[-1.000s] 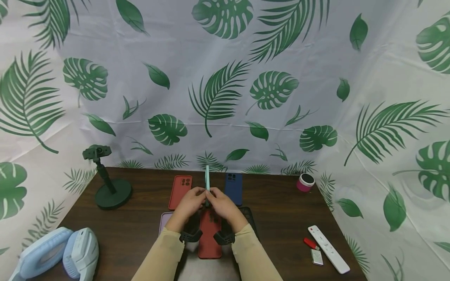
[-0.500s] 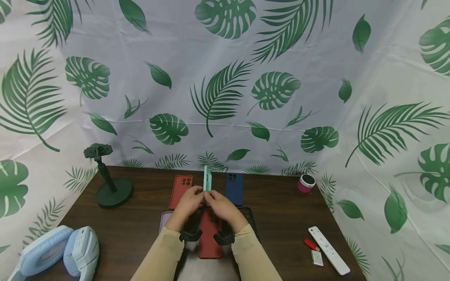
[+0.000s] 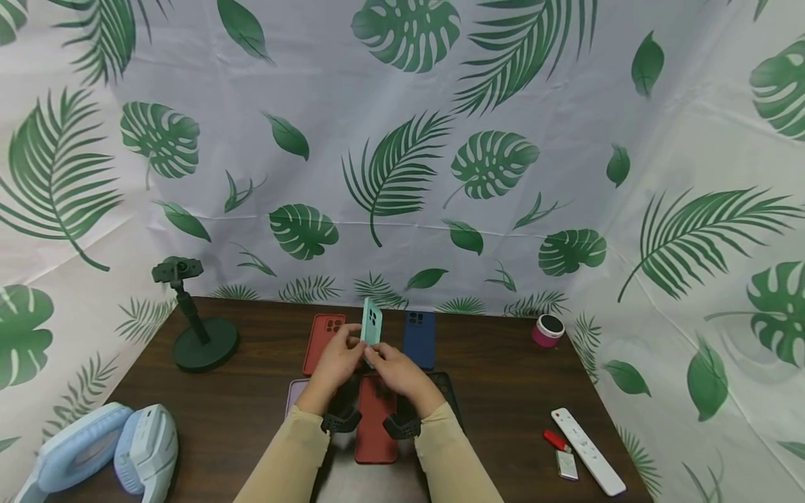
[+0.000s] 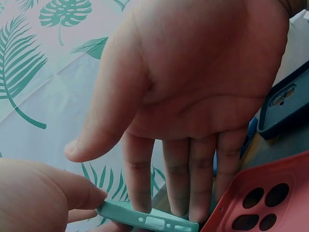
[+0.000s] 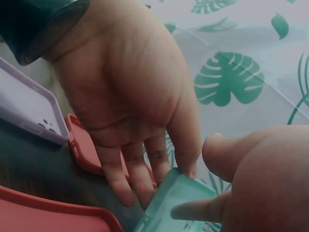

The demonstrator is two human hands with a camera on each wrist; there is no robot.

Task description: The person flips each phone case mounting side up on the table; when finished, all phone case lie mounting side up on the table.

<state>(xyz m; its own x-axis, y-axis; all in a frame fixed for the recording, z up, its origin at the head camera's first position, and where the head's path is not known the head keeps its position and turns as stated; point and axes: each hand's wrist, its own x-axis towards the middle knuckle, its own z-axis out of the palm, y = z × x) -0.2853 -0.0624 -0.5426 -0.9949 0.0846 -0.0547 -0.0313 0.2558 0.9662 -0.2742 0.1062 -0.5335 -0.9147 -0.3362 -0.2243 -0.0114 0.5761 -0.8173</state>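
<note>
A mint-green phone case (image 3: pixel 372 323) stands upright on edge, held above the middle of the dark wooden table. My right hand (image 3: pixel 397 368) pinches its lower end; in the right wrist view the thumb is at the rim of the case (image 5: pixel 169 198). My left hand (image 3: pixel 338 358) touches the case with straight fingers, its thumb lifted away in the left wrist view. One left finger lies across the case's inner side in the right wrist view. Below both hands a red phone case (image 3: pixel 376 426) lies on the table near the front.
Another red case (image 3: pixel 323 344), a blue case (image 3: pixel 419 341), a lilac case (image 3: pixel 293 392) and a black case (image 3: pixel 444 388) lie around the hands. Blue headphones (image 3: pixel 107 447) and a black stand (image 3: pixel 202 346) are left. A remote (image 3: pixel 588 450), red USB stick (image 3: pixel 555 439) and pink jar (image 3: pixel 548 331) are right.
The mint-green case has turned from nearly edge-on to show its flat side and camera openings. Left fingers have spread away from the right thumb; the right hand stays at the lower end.
</note>
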